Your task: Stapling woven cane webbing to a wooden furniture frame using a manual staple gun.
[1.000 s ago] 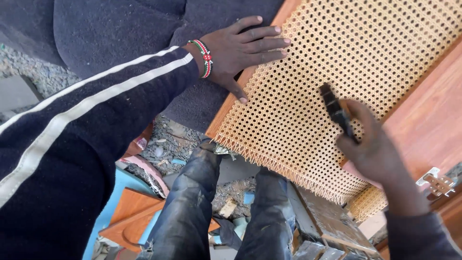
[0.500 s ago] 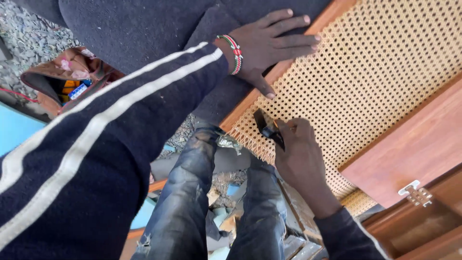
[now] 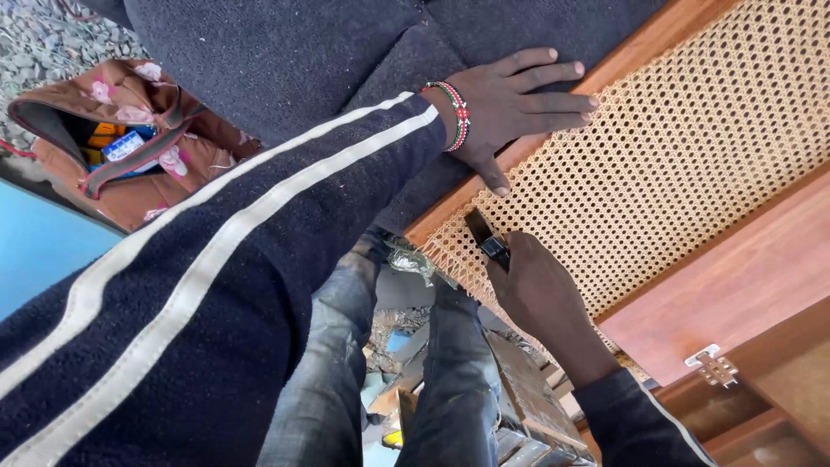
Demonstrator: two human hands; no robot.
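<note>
Head view: left hand (image 3: 510, 104) fingers spread flat on cane webbing (image 3: 683, 164); right hand (image 3: 540, 290) fingers clenched round dark tool (image 3: 486, 240).

Bright daylight, sharp, soft shadows

Looks like an outdoor furniture workshop, prob. an informal roadside one. Evidence: a reddish-brown wooden frame (image 3: 735, 277) w/ woven cane webbing (image 3: 674, 164) stretched over it, loose cut strands fraying at the edge; a metal hinge (image 3: 713, 365) fixed on a wood panel nearby. Ground is gravel (image 3: 52, 39), w/ wood offcuts & scraps (image 3: 406, 380) littered underfoot. Daylight, no walls visible. A brown floral bag (image 3: 130, 151) lies open on the ground.
</note>
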